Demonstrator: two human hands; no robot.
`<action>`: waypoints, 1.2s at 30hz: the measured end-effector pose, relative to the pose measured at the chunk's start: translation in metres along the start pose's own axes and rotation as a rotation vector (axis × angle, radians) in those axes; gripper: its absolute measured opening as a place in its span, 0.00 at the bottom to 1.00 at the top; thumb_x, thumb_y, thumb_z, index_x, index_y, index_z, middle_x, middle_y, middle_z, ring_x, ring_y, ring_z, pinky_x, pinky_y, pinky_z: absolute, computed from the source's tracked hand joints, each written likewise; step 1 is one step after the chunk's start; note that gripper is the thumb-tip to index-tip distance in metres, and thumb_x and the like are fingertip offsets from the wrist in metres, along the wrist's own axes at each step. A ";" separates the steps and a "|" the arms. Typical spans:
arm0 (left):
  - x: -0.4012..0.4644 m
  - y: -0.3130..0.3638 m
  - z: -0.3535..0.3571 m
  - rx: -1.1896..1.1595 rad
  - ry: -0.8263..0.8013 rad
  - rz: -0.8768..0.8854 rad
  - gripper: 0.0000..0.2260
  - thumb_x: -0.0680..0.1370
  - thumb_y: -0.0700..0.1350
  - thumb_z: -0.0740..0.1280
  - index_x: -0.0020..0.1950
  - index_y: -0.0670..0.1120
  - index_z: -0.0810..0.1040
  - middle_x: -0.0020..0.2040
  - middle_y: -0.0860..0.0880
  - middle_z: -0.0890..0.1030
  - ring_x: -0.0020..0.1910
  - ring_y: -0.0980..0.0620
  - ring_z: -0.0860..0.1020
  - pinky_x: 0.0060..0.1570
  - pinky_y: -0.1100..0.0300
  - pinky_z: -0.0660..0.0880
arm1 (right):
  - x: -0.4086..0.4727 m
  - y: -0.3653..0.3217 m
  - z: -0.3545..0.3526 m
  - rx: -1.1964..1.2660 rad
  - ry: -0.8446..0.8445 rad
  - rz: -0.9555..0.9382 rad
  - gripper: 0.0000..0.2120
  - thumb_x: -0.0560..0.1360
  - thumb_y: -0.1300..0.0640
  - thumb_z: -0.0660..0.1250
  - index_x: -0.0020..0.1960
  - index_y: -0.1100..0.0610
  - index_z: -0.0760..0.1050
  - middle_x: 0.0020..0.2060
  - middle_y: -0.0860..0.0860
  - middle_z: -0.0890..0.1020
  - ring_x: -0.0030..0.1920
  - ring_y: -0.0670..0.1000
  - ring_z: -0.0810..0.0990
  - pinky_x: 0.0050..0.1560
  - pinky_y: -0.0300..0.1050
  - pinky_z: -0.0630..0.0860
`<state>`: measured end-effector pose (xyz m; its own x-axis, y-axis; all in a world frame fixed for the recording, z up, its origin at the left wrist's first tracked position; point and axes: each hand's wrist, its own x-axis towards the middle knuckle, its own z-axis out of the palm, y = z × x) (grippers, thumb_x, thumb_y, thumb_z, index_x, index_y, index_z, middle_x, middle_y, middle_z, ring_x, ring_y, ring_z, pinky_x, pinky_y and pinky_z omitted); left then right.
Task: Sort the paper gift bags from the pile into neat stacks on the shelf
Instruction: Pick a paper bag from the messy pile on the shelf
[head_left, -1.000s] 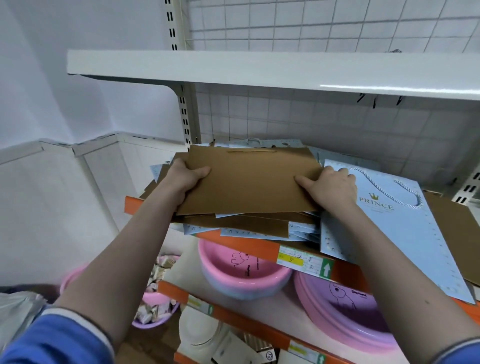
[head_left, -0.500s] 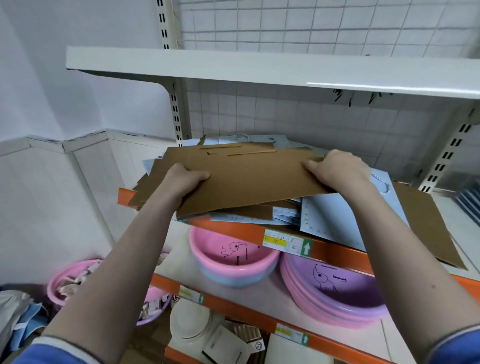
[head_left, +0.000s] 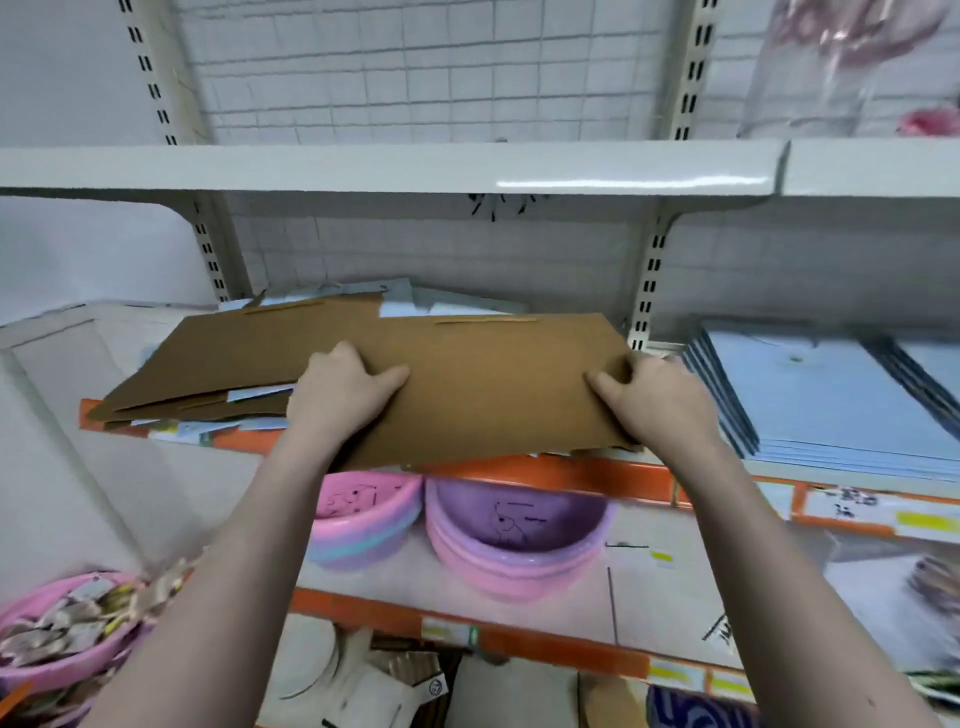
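Brown bag (head_left: 493, 384), gripped at both ends by left hand (head_left: 343, 395) and right hand (head_left: 654, 400), has left the pile (head_left: 208, 379), travelling toward the blue stack (head_left: 831, 400).

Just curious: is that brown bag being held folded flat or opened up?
Folded flat. The brown bag looks like one thin sheet gripped between both hands.

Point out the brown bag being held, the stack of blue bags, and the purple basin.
brown bag (head_left: 493, 384), head view, middle of its face.
blue bag stack (head_left: 826, 395), head view, top bag's face.
purple basin (head_left: 519, 519), head view, inside wall.
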<state>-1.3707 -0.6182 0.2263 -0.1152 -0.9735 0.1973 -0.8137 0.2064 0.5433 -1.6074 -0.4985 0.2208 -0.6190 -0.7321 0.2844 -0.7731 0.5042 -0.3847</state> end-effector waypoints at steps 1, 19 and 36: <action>-0.015 0.019 0.011 -0.007 -0.003 0.013 0.27 0.74 0.60 0.65 0.58 0.37 0.71 0.59 0.35 0.74 0.58 0.36 0.73 0.54 0.50 0.69 | -0.006 0.024 -0.012 0.010 0.015 0.010 0.27 0.76 0.40 0.59 0.62 0.60 0.73 0.58 0.63 0.75 0.60 0.62 0.73 0.57 0.50 0.70; -0.196 0.322 0.193 -0.020 -0.144 0.238 0.33 0.72 0.62 0.67 0.64 0.38 0.68 0.62 0.34 0.69 0.62 0.36 0.70 0.59 0.49 0.68 | -0.056 0.376 -0.145 -0.075 0.158 0.262 0.23 0.78 0.43 0.59 0.61 0.61 0.71 0.55 0.62 0.74 0.58 0.62 0.71 0.56 0.50 0.67; -0.217 0.585 0.356 -0.007 -0.251 0.291 0.32 0.71 0.65 0.65 0.60 0.39 0.71 0.60 0.35 0.73 0.58 0.37 0.73 0.50 0.52 0.69 | 0.081 0.643 -0.234 -0.099 0.129 0.288 0.23 0.77 0.41 0.58 0.59 0.59 0.74 0.53 0.60 0.75 0.55 0.62 0.73 0.55 0.51 0.70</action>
<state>-2.0244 -0.3210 0.2105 -0.4778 -0.8675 0.1384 -0.7226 0.4777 0.4996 -2.1867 -0.1263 0.2026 -0.8217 -0.4919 0.2878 -0.5694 0.7289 -0.3801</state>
